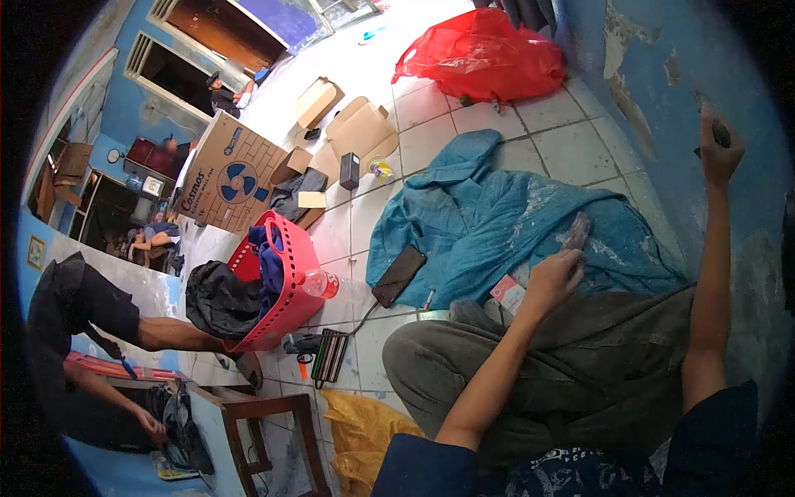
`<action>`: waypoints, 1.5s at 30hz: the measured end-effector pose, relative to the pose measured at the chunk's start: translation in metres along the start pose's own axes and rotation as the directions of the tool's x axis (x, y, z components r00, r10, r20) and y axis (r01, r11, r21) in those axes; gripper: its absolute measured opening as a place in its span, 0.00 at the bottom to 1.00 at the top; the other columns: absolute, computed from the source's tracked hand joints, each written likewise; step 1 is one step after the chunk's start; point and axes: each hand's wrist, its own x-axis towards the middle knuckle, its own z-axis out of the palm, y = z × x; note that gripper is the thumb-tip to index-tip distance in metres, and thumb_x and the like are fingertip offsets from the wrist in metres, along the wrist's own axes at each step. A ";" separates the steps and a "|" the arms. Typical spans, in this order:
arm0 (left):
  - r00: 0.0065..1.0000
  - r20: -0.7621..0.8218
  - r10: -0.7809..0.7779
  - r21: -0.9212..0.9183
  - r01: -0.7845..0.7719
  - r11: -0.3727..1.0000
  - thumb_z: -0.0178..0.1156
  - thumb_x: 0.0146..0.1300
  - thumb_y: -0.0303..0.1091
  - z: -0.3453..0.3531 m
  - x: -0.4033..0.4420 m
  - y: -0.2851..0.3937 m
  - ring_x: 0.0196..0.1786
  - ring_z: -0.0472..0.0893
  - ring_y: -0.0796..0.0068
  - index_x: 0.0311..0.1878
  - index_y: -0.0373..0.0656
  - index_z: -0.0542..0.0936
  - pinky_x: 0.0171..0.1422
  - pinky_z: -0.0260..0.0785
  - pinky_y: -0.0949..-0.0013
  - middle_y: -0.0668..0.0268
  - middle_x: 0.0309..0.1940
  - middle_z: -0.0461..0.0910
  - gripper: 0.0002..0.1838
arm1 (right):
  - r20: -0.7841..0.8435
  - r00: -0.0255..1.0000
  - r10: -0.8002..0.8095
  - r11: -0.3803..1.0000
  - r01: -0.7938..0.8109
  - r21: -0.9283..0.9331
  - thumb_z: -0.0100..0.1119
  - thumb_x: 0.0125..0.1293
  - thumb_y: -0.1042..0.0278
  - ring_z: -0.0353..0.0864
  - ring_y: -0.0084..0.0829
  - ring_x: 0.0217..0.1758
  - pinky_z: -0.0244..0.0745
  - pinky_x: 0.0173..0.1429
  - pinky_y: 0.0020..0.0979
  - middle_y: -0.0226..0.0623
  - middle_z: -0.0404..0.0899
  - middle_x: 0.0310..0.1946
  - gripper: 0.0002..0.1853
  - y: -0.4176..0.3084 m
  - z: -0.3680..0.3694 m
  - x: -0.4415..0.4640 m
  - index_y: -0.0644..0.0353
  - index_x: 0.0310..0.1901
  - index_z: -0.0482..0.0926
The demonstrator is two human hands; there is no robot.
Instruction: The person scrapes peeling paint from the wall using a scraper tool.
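Note:
My right hand (pixel 719 153) is raised to the blue wall (pixel 679 108) on the right. Its fingers are closed around a small dark object (pixel 723 131), whose kind is unclear; a pale tip shows above the hand. Low over my lap, my left hand (pixel 556 282) has its fingers curled at the base of a greyish, elongated bundle (pixel 577 232), perhaps wrapped in plastic. Beneath the bundle lies a crumpled teal cloth (pixel 472 219) with white dusty smears. A phone (pixel 399 277) rests on the cloth's near left corner. Close to my left wrist is a red-and-white packet (pixel 507 293).
A red plastic bag (pixel 484 58) sits by the wall. Left are a pink basket (pixel 286 306) of clothes, a plastic bottle (pixel 321 284), a fan carton (pixel 228 178) and open cardboard (pixel 360 128). A wooden stool (pixel 273 406) and another person's leg (pixel 178 333) are nearer left.

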 end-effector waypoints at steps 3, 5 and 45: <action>1.000 -0.007 0.007 0.015 -0.007 1.000 0.52 0.52 0.32 0.001 0.000 0.000 0.34 0.76 0.60 0.37 0.44 0.74 0.36 0.67 0.62 0.60 0.33 0.76 0.09 | -0.085 0.995 -0.052 0.998 0.056 0.041 0.56 0.58 0.62 0.59 0.12 0.15 0.50 0.18 0.19 0.21 0.67 0.12 0.13 -0.006 0.004 -0.002 0.61 0.20 0.76; 1.000 0.001 -0.004 0.018 0.004 1.000 0.52 0.52 0.32 0.000 0.000 0.001 0.34 0.76 0.60 0.37 0.44 0.74 0.36 0.67 0.63 0.60 0.33 0.76 0.09 | 0.059 0.998 0.023 1.000 -0.023 0.007 0.56 0.57 0.63 0.59 0.12 0.17 0.55 0.20 0.19 0.22 0.67 0.13 0.11 -0.005 0.000 -0.004 0.62 0.26 0.78; 0.990 0.137 -0.038 -0.001 0.039 0.999 0.53 0.53 0.23 0.013 -0.001 -0.002 0.27 0.77 0.76 0.36 0.37 0.77 0.32 0.67 0.72 0.60 0.22 0.77 0.07 | 0.014 0.997 -0.071 0.997 0.071 0.003 0.58 0.41 0.64 0.72 0.40 0.16 0.66 0.22 0.35 0.41 0.69 0.11 0.10 -0.031 -0.003 0.011 0.57 0.11 0.70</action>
